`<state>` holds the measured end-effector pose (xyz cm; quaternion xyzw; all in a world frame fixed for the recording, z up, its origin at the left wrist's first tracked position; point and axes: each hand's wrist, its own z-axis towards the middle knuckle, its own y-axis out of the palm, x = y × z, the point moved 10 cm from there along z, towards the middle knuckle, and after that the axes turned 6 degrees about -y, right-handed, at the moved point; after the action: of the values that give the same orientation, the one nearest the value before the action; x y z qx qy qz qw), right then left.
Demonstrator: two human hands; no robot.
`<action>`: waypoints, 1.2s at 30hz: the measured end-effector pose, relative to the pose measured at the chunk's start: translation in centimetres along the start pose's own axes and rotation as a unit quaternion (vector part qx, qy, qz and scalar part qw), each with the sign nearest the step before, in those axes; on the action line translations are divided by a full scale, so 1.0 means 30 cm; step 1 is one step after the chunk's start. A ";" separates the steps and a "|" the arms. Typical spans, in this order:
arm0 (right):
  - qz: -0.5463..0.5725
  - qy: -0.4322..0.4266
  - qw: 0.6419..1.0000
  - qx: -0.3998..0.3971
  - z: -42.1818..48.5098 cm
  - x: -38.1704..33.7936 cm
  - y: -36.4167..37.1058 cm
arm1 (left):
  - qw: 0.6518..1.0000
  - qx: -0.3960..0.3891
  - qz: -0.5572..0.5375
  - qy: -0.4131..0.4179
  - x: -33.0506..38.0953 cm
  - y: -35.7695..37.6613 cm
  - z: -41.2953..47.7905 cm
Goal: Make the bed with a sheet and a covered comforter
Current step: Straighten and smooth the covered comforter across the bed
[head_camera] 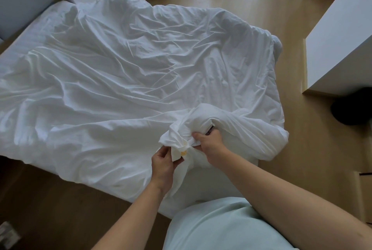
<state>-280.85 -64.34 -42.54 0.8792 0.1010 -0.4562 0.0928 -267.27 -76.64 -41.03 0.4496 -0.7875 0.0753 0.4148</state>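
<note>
Crumpled white covered comforter (141, 68) lay spread over the bed, with the smooth white sheet (54, 14) showing only at the far-left head end. Its bunched white fabric corner (187, 126) was at the near edge of the bed, directly in front of me. My left grip (163, 161) pinched a small white fabric tab with a yellow bit (183, 153) on it. My right grip (209, 143) was clenched on the bunched corner just above and to the right, almost touching the left. A dark thing showed by the right thumb; I couldn't tell what it was. From both grips the comforter's bulk ran away forward and left, long axis toward the head end, and a fold hung off the right edge over the light wooden floor (302, 149). Left grip was nearer the tab, right nearer the overhang. My guess was that the tab needed fastening at that corner, then a pull toward me.
</note>
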 end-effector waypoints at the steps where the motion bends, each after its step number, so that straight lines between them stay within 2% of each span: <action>1: -0.020 -0.009 1.000 0.015 -0.001 0.000 -0.006 | 1.000 -0.007 0.002 -0.001 -0.002 0.007 -0.004; 4: -0.025 -0.027 0.999 0.022 -0.007 -0.015 0.000 | 1.000 -0.014 0.010 0.000 -0.013 0.014 -0.009; 8: -0.056 -0.025 0.998 -0.023 -0.030 0.005 0.031 | 1.000 -0.008 0.006 -0.017 -0.031 0.024 -0.010; 11: -0.095 -0.002 0.992 -0.082 -0.050 0.035 0.043 | 0.997 0.009 0.011 -0.072 -0.059 0.022 -0.007; 15: -0.083 0.001 0.984 -0.157 -0.075 0.034 0.039 | 0.987 -0.029 0.018 -0.159 -0.089 0.059 -0.016; 18: -0.134 0.042 0.974 -0.176 -0.089 0.081 0.022 | 0.980 -0.056 0.043 -0.186 -0.105 0.086 -0.028; 21: -0.201 0.116 0.958 -0.171 -0.146 0.129 0.001 | 0.981 -0.053 0.070 -0.171 -0.110 0.083 -0.043; 22: -0.220 0.112 0.952 -0.179 -0.156 0.128 0.001 | 0.980 -0.050 0.101 -0.162 -0.111 0.078 -0.055; 24: -0.250 0.045 0.945 -0.206 -0.200 0.058 0.017 | 0.975 -0.045 0.158 -0.147 -0.124 0.069 -0.077; 26: -0.262 -0.002 0.944 -0.201 -0.243 0.015 0.000 | 0.973 -0.040 0.172 -0.148 -0.148 0.054 -0.105; 32: -0.324 -0.049 0.933 -0.151 -0.414 0.045 -0.132 | 0.973 -0.025 0.113 -0.200 -0.268 -0.009 -0.254; 36: -0.283 -0.104 0.937 -0.177 -0.522 0.084 -0.214 | 0.982 -0.011 0.044 -0.185 -0.355 -0.018 -0.367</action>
<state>-268.85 -53.93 -36.19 0.7313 0.4144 -0.5273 0.1245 -257.73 -64.67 -41.75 0.4166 -0.8701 0.0005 0.2632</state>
